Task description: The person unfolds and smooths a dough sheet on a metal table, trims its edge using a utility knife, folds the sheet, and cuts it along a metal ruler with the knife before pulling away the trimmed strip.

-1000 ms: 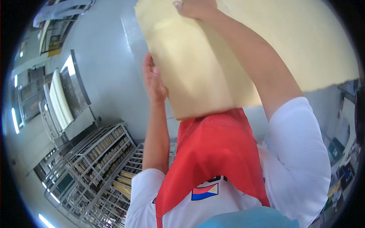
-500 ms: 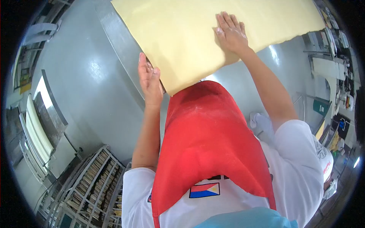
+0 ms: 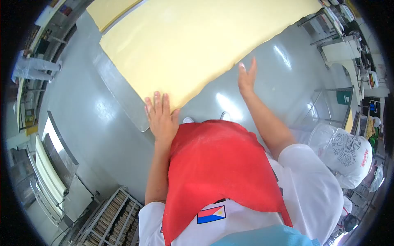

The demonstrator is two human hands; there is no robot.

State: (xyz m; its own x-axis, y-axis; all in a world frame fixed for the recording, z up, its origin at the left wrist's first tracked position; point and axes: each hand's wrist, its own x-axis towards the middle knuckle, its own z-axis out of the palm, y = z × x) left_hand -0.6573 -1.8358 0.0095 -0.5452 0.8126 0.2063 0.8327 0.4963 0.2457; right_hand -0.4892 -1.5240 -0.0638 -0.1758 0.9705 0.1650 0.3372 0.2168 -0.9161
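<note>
A large pale yellow dough sheet lies in front of me, its uneven near edge running up to the right. My left hand rests palm down on the sheet's near left corner, fingers stretched out. Just off the near edge is my right hand, thumb and fingers apart, holding nothing. Whether its thumb touches the edge I cannot tell. Along the sheet's left side, a strip of the metal table shows.
A second yellow sheet lies beyond the first, across a narrow gap. At lower left stands a loaded metal rack. A person in a white printed cap is close on my right; another person stands far left.
My left hand went from the sheet's side edge to lying on its corner. My right hand came off the sheet's surface toward me. The view shifted, bringing the second sheet into sight.
</note>
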